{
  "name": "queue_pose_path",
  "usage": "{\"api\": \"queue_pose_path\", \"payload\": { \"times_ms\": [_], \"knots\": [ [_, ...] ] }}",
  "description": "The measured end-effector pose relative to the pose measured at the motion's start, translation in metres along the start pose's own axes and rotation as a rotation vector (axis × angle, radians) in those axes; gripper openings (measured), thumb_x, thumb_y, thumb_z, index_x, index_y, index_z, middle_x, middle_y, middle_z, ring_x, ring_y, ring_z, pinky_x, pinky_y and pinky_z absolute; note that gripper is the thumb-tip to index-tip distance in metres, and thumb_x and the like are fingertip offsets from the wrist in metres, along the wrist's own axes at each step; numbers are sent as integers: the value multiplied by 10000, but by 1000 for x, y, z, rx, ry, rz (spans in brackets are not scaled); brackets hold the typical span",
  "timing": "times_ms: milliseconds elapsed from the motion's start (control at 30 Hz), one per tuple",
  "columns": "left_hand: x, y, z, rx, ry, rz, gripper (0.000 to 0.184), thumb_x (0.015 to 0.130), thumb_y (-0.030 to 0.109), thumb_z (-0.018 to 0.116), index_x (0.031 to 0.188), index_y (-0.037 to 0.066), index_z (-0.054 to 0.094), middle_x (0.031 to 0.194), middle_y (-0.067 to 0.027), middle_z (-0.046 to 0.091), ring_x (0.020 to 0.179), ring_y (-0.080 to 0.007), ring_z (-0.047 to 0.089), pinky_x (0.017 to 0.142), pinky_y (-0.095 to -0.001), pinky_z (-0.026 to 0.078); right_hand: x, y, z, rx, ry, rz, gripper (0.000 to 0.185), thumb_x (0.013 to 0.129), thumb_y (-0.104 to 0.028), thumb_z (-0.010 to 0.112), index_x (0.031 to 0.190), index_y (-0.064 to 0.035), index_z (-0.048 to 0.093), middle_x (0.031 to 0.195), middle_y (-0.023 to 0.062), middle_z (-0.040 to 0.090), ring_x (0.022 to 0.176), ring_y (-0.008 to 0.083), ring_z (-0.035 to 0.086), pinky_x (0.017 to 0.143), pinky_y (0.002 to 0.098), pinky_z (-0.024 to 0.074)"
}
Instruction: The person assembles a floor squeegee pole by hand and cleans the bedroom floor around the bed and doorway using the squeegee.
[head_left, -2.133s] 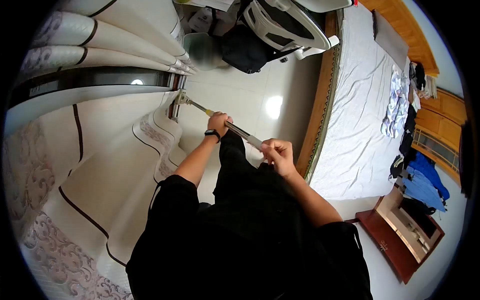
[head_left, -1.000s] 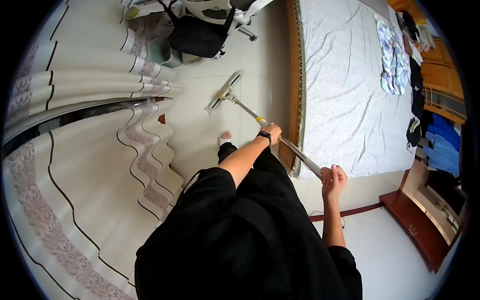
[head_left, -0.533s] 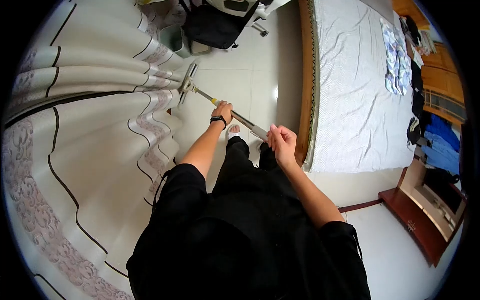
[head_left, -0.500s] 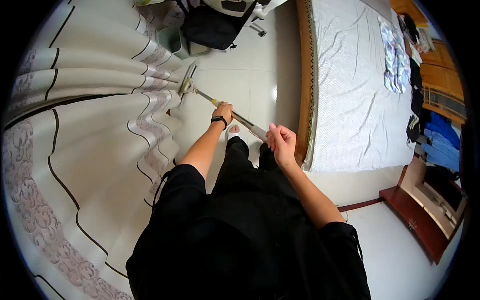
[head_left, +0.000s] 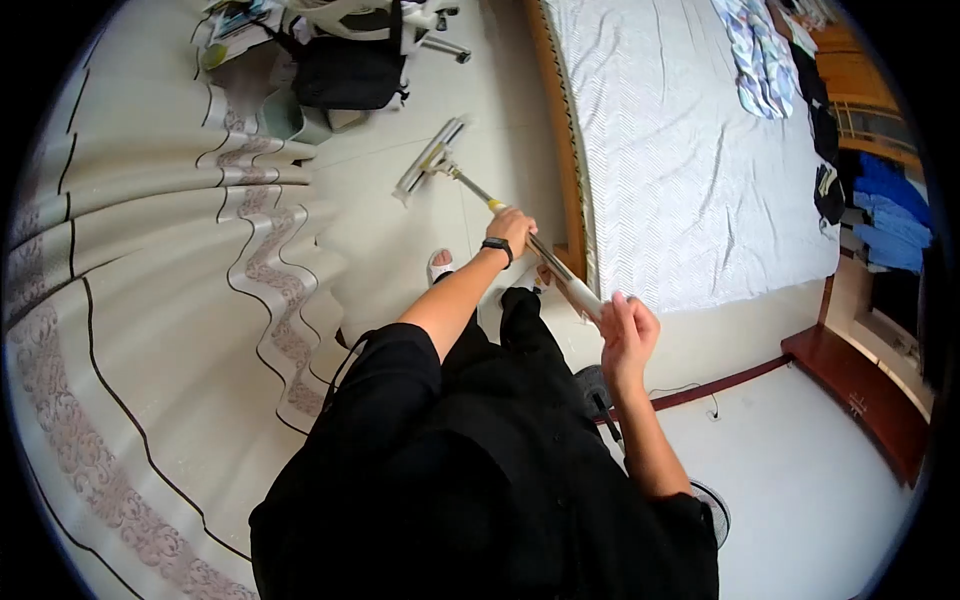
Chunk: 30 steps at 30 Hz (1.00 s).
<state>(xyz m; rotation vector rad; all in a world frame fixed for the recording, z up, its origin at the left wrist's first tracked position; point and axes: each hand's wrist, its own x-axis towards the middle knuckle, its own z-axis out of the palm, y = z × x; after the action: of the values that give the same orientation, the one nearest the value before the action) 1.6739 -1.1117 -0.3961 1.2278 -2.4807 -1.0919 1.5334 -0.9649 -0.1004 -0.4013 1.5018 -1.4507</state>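
Floor mopping, two-handed hold; clock positions are read from the centre of the view, with twelve at the top. The mop (head_left: 473, 187) runs obliquely from between eleven and twelve o'clock to just past three. Its flat mop head (head_left: 430, 158) appears to rest on the tiled floor (head_left: 385, 228); the ends of the head are blurred. The left hand (head_left: 512, 232), toward one o'clock, wraps the lower part of the pole (head_left: 560, 265), fingers closed around it. The right hand (head_left: 628, 328), just past three, has its fingers curled about the upper end of the handle; how tightly it grips cannot be told. The bed (head_left: 680, 190) lies toward two o'clock, the curtain (head_left: 160, 330) toward nine, and the black bag (head_left: 350, 75) toward eleven, with the bin (head_left: 283, 117) just beside it.

The step in hand is judged to be a wiping stroke over the floor between curtain and bed. The next move would seem to call for the left hand to guide the pole and the right hand to steer its end, the mop head flat on the tiles and away from the curtain's hem and the bed's edge.
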Motion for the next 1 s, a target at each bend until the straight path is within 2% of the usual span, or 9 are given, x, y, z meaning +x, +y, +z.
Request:
{"api": "queue_pose_path", "payload": {
  "times_ms": [133,167,233,400,433,600,667,867,1000],
  "knots": [
    [20,94,53,176,-245,14,127,755,129,654,859,143,726,991,-102,660,1049,-293,571,916,-406,478,-27,8,-105,167,224,17,381,959,-110,599,622,-107,422,606,-17,454,534,49,386,470,230,303],
    [15,118,64,252,-376,34,136,769,143,645,869,136,737,1006,-102,659,1059,-295,570,928,-405,477,-39,6,-127,174,238,23,381,959,-110,599,622,-107,422,606,-17,454,534,49,386,470,230,303],
    [9,145,96,290,-432,72,168,802,135,603,884,115,748,1014,-98,662,1079,-304,560,926,-409,474,-56,2,-163,65,385,52,392,957,-118,598,612,-107,413,582,-13,457,516,52,394,461,230,320],
    [-12,212,147,235,-636,109,184,809,116,607,931,88,742,1055,-123,652,1157,-322,515,937,-498,450,-86,-25,-230,76,478,8,395,965,-157,582,618,-125,397,478,-16,379,417,86,342,472,238,358],
    [-7,227,143,256,-718,100,236,783,159,646,1009,127,709,1100,-118,626,1149,-313,515,948,-459,457,-85,-31,-242,81,549,-36,404,966,-172,584,611,-121,397,447,1,396,367,84,339,440,263,383],
    [-11,222,152,46,-612,-9,280,817,169,636,1092,116,656,1153,-94,605,1175,-306,504,950,-491,464,-52,-9,-293,100,569,-156,392,961,-191,599,638,-154,380,426,-27,322,354,90,319,522,303,474],
    [-25,195,160,17,-487,-35,244,816,154,637,1056,112,655,1149,-80,609,1180,-299,496,926,-488,481,-50,3,-274,91,590,-146,387,957,-195,608,644,-158,383,428,-31,307,353,90,310,530,304,481],
    [-72,90,71,-29,-323,-120,196,812,142,633,1004,120,597,1137,-59,579,1204,-268,476,909,-477,488,-42,45,-157,82,418,-17,358,931,-173,638,656,-156,409,470,-44,280,379,90,312,553,307,479],
    [-97,2,24,23,-113,-200,165,822,152,604,982,114,600,1099,-86,607,1169,-287,511,865,-488,500,-19,80,-65,42,295,1,349,919,-155,649,651,-140,426,469,-26,355,389,98,342,505,299,455]
  ]
}}
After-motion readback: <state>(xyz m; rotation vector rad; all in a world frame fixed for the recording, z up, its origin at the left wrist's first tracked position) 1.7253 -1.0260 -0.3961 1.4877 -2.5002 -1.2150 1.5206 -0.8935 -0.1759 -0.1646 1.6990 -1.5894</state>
